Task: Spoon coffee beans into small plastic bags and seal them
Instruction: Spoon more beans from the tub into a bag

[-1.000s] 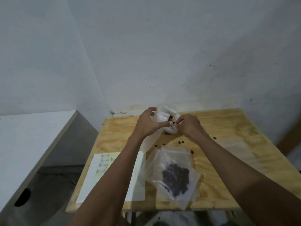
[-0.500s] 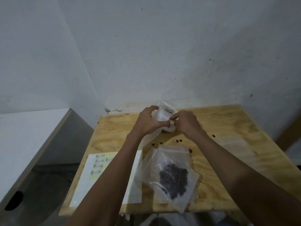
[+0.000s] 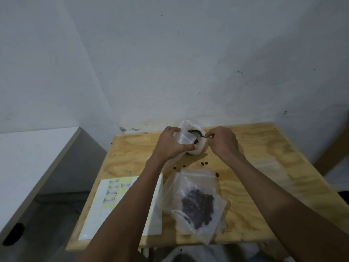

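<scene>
both arms reach forward, left hand (image 3: 171,144) and right hand (image 3: 223,141) pinching.

I see a raw, grainy plywood table (image 3: 255,148), glossy clear plastic bags (image 3: 190,203), a shiny metal spoon (image 3: 197,132), and matt paper label sheet (image 3: 113,193) lower left.

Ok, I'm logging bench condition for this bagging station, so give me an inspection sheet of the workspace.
Surface: plywood table, bare wood.
Job's things: small plastic bag held open over the white bean sack; spoon at its mouth; filled bag lying flat near the front.
Clutter: loose beans; label sheet; empty bags.
Hands: left hand grips the small bag; right hand pinches the spoon.
Cables: nothing seen.
Surroundings: white wall; white counter at left.
</scene>
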`<state>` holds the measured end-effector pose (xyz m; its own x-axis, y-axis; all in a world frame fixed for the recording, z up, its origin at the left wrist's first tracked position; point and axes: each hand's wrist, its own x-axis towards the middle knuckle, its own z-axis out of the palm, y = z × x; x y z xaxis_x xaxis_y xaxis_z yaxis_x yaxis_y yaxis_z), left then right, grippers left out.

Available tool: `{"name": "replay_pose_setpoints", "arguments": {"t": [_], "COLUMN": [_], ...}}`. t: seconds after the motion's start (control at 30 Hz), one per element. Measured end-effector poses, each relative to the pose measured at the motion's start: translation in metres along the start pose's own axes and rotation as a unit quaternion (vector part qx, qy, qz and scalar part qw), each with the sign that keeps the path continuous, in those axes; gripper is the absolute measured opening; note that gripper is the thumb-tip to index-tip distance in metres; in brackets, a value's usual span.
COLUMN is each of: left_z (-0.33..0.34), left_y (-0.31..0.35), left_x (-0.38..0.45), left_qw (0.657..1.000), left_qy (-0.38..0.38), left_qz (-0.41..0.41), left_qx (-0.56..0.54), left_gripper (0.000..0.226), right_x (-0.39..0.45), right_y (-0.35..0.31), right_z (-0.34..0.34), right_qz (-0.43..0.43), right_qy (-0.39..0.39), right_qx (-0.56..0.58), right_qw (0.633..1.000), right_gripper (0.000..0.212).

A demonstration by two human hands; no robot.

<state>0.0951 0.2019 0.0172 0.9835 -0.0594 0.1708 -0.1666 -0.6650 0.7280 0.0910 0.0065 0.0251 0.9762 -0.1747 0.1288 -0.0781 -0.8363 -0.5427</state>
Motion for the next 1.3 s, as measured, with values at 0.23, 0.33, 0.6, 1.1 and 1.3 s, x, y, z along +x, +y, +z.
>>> {"name": "replay_pose_setpoints", "arguments": {"t": [0.23, 0.33, 0.6, 1.1, 1.3], "left_z": [-0.002, 0.000, 0.002, 0.006, -0.002], "left_y": [0.026, 0.044, 0.064, 0.036, 0.017], "left_x": [0.014, 0.020, 0.033, 0.024, 0.013], "left_qw": [1.000, 0.999, 0.996, 0.992, 0.997], "left_qy": [-0.010, -0.020, -0.047, -0.027, -0.018], "left_qz": [-0.001, 0.009, -0.007, -0.024, -0.013], "left_qx": [-0.023, -0.031, -0.078, -0.124, -0.071], "left_gripper": [0.077, 0.066, 0.053, 0.062, 0.088], "right_x": [0.000, -0.001, 0.005, 0.006, 0.006], "right_y": [0.007, 0.009, 0.018, 0.012, 0.011], "right_z": [-0.001, 0.000, -0.003, -0.002, -0.009], "right_qz": [0.023, 0.036, 0.104, 0.126, 0.127], "right_qy": [-0.011, -0.025, -0.090, -0.179, -0.136], "right_qx": [-0.031, -0.009, 0.132, 0.214, 0.216], "right_qw": [0.999, 0.999, 0.982, 0.952, 0.959], "right_gripper": [0.030, 0.027, 0.017, 0.048, 0.037]}}
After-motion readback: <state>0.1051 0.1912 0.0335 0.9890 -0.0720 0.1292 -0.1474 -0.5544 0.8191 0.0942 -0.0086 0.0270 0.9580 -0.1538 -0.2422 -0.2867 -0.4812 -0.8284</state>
